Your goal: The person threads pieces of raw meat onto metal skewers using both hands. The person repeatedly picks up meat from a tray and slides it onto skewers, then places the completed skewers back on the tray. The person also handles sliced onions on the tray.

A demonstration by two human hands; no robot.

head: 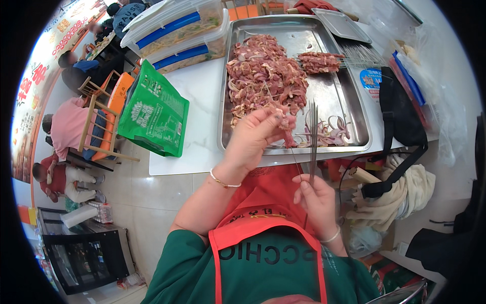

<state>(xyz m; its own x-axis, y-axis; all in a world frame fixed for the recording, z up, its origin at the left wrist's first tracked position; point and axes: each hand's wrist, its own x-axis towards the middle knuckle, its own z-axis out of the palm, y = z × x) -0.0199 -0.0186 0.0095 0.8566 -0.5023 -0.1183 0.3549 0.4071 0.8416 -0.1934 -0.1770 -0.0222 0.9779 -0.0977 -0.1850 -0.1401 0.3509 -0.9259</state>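
My left hand (262, 131) pinches a piece of raw meat (289, 139) on a thin metal skewer (295, 161), over the near edge of a large steel tray (360, 110). Below it, my right hand (315, 193) grips the lower part of that skewer and a bundle of bare metal skewers (313, 140) pointing away from me. A heap of sliced raw meat with onion (265, 72) fills the tray's left part. Loaded meat skewers (321, 62) lie at its upper right. Sliced red onion (330, 129) lies at the near right.
Left of the tray stand a green pouch (155, 110) and stacked clear plastic boxes (182, 34) of food. To the right are more bare skewers (360, 53), a small metal tray (341, 24) and a black strapped bag (402, 110). People sit at tables farther left.
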